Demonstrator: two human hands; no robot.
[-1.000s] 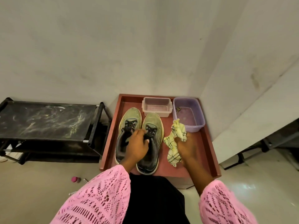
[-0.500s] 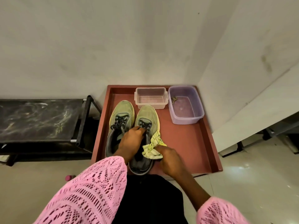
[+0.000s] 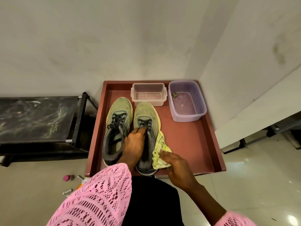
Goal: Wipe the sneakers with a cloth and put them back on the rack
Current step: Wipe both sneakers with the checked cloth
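Two olive-green sneakers with dark heels and black laces stand side by side in a red-brown tray (image 3: pixel 192 141). The left sneaker (image 3: pixel 118 121) is untouched. My left hand (image 3: pixel 134 145) grips the right sneaker (image 3: pixel 146 115) at its tongue and opening, fingers curled over the laces. My right hand (image 3: pixel 176 165) holds a yellow checked cloth (image 3: pixel 160 149) bunched against that sneaker's outer side near the heel. The black shoe rack (image 3: pixel 39 119) stands to the left of the tray, its top shelf bare and scuffed.
A clear plastic box (image 3: pixel 149 94) and a purple tub (image 3: pixel 187 101) with a key inside sit at the tray's far edge. White walls close in behind and to the right. Small items, a pink cap (image 3: pixel 66 178) among them, lie on the floor at lower left.
My right hand brought the cloth from the middle of the tray to the right sneaker's outer side, then slid it back toward the heel. My left hand stayed on that sneaker.
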